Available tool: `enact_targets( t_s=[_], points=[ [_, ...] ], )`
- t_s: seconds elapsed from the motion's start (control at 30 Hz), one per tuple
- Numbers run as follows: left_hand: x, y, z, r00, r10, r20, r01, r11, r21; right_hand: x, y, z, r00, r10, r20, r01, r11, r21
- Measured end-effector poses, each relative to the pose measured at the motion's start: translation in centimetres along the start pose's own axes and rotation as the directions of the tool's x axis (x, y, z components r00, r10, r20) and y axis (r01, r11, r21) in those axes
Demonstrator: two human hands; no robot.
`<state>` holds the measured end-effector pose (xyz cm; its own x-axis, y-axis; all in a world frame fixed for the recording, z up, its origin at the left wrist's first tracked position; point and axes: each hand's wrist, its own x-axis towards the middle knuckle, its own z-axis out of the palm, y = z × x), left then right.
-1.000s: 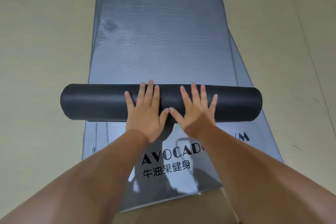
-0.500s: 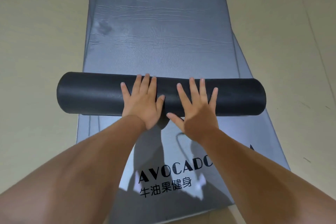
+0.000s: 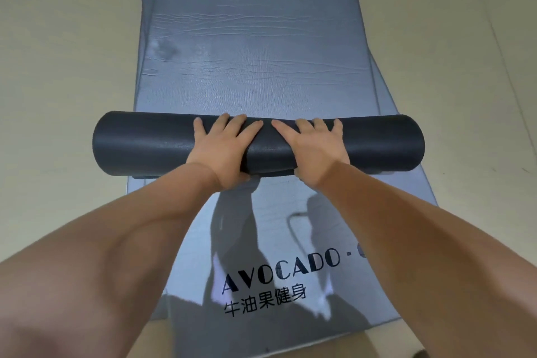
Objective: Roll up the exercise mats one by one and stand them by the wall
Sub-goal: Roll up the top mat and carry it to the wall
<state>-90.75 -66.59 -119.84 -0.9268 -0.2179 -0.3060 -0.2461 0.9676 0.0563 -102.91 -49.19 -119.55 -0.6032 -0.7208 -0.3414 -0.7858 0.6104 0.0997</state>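
Black mat roll [image 3: 139, 145] sits crosswise under curled fingers: left hand [image 3: 220, 148] and right hand [image 3: 315, 145] grip its middle.

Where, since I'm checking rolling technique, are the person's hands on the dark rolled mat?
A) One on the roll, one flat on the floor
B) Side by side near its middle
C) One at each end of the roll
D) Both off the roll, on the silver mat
B: the left hand and right hand grip the dark roll close together near its middle, fingers curled over the top, both ends bare.
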Motion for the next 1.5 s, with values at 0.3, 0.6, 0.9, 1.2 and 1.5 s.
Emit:
enact_targets(
  t_s=[0.3, 0.6, 0.9, 1.2, 1.5],
  points=[
    [-6.4, 1.5, -0.6, 0.989, 0.064, 0.134, -0.052, 0.994, -0.095, -7.2, -3.5, -0.2, 0.99, 0.024, 0.14, -0.037, 0.995, 0.09],
    [-12.5, 5.4, -0.2, 0.992, -0.016, 0.129, 0.04, 0.982, -0.186, -9.2, -1.7, -2.5, 0.912, -0.177, 0.369, 0.072, 0.957, 0.282],
    [-12.2, 6.3, 2.2, 0.996, -0.09, 0.002, 0.089, 0.989, -0.116, -10.9, -2.4, 0.2, 0.985, -0.057, 0.165, 0.031, 0.987, 0.16],
    [-5.4, 4.9, -0.1, 0.988, -0.149, 0.05, 0.15, 0.988, -0.023, -13.6, -5.5, 6.3, 0.964, 0.168, -0.205, -0.113, 0.96, 0.256],
    [-8.0, 6.0, 1.8, 0.978, -0.13, -0.166, 0.108, 0.985, -0.136, -6.4, -2.3, 2.4, 0.981, 0.191, 0.017, -0.187, 0.937, 0.294]
  ],
)
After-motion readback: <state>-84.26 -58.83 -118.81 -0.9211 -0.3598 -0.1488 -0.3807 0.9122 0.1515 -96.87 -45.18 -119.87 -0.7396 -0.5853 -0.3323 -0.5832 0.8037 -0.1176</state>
